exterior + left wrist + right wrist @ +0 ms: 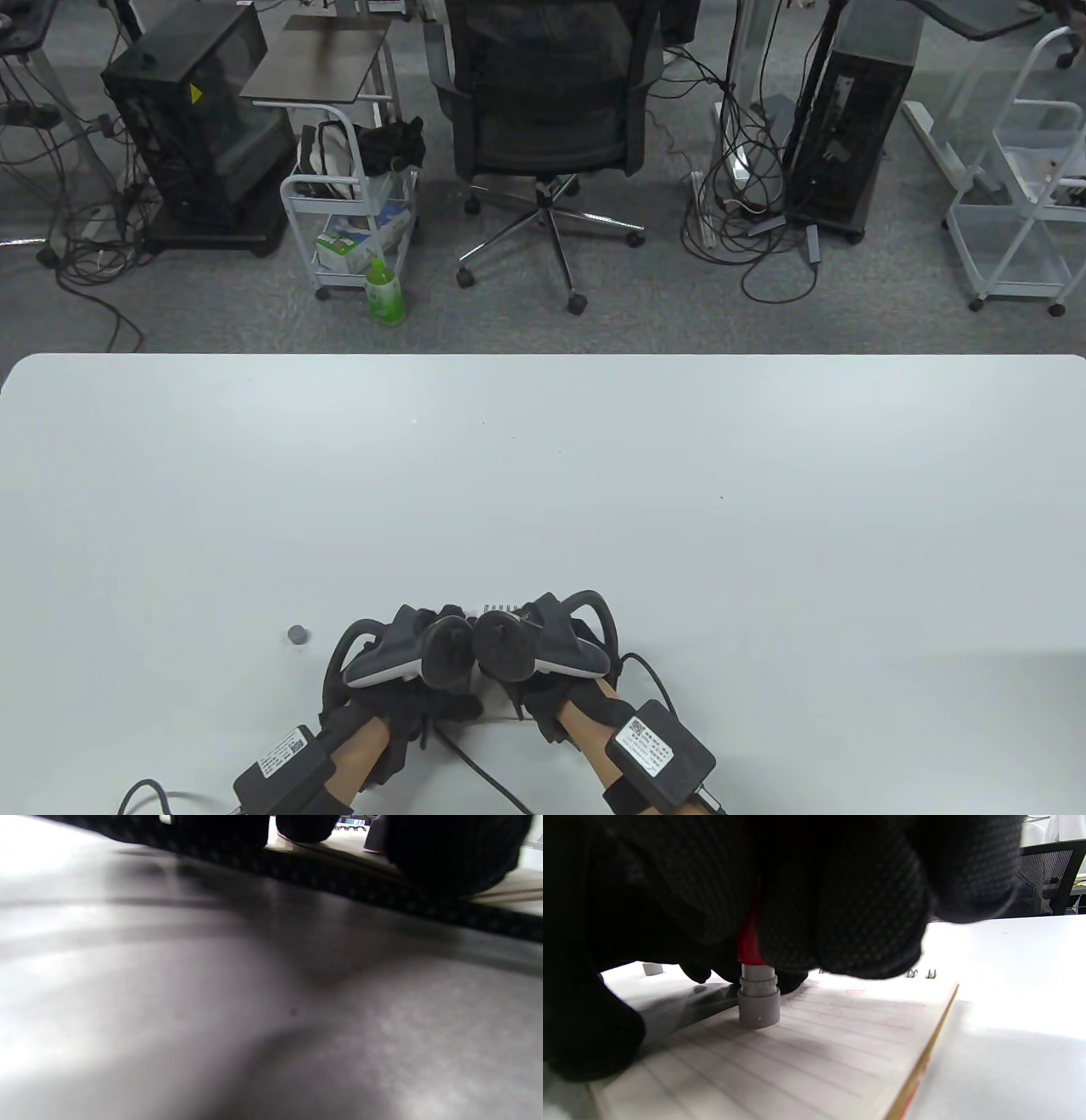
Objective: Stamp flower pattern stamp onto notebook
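In the right wrist view my right hand (806, 899) grips a stamp (758, 1001) with a red body and grey base. The base stands upright on the lined page of the open spiral notebook (818, 1052). Faint pink marks show on the page farther back. In the table view both hands sit together at the near edge, the left hand (407, 654) beside the right hand (543, 645), covering the notebook; only its spiral edge (502, 608) shows. In the left wrist view my left fingers (449, 853) press on the notebook's edge (509, 887).
A small grey cap (297, 634) lies on the white table (543, 475) left of my left hand; it also shows in the right wrist view (652, 968). An office chair (547, 102) stands beyond the table's far edge.
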### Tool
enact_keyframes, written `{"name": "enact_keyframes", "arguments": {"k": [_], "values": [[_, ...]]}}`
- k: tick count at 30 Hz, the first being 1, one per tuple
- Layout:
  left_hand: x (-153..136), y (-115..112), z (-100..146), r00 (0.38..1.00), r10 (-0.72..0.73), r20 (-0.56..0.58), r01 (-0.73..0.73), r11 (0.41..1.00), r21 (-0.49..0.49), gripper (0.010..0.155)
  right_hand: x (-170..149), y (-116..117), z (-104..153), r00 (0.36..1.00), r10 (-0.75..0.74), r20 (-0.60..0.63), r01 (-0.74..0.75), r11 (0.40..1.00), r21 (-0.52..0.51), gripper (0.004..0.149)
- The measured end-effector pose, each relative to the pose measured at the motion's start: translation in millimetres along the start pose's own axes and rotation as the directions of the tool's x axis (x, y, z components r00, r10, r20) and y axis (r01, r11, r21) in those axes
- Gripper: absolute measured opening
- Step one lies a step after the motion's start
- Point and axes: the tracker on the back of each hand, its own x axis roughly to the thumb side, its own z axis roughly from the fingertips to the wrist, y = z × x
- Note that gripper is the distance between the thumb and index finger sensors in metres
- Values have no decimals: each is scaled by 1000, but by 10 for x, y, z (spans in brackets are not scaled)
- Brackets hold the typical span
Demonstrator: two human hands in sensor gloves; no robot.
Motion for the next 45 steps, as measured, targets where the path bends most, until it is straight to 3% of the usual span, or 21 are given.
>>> {"name": "enact_keyframes", "arguments": {"k": [8,28,39,45], "values": [[2,-6,-1,1000,-2,2,2,1000,1,90,87,69,5,999,31,28,-30,999,-24,45],[6,-14,-4,1000,-4,4,4,1000,5,90,96,147,72,999,1,-33,-3,998,-61,45],[3,-21,-4,1000,4,8,-4,1000,11,90,99,114,98,998,33,-45,-36,997,-63,46],[3,-23,-3,1000,6,7,-7,1000,15,90,43,-58,184,999,20,-33,-25,988,-151,46]]}}
